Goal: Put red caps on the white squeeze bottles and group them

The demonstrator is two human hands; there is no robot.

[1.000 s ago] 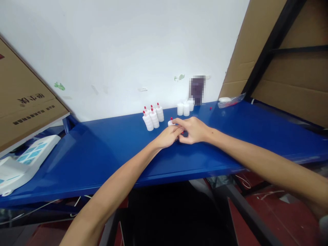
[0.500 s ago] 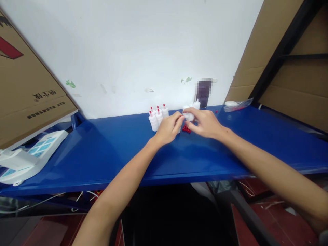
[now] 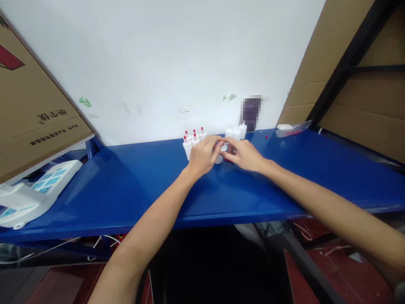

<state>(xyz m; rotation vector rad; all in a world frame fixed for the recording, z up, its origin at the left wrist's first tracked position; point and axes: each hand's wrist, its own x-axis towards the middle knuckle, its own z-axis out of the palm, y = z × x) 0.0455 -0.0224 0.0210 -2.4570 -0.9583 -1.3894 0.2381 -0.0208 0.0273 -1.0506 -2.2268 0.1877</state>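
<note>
My left hand [image 3: 205,157] is closed, its fingertips pinched together and meeting those of my right hand. What it pinches is hidden. My right hand [image 3: 242,155] curves its thumb and fingers around a white round bottle part [image 3: 224,147], mostly covered by the fingers. Just below, beside my left fingers, shows the lower body of a translucent white bottle [image 3: 219,159]. To the left stand several white squeeze bottles [image 3: 187,147] with red-tipped nozzles. Behind my right hand are several white bottles [image 3: 236,133] without red tips. Small red caps [image 3: 227,160] lie partly hidden beneath my right hand.
Everything stands on a blue table [image 3: 142,181] against a white wall. A dark pixelated object [image 3: 250,114] leans there. Further right are a loose red cap [image 3: 266,137] and a clear plastic bag [image 3: 292,130]. A white device [image 3: 47,190] sits at the left, below a cardboard box [image 3: 38,97].
My right hand has moved left with the white round part, up to my left fingertips. The red caps are now more covered, and the bottles behind are more visible.
</note>
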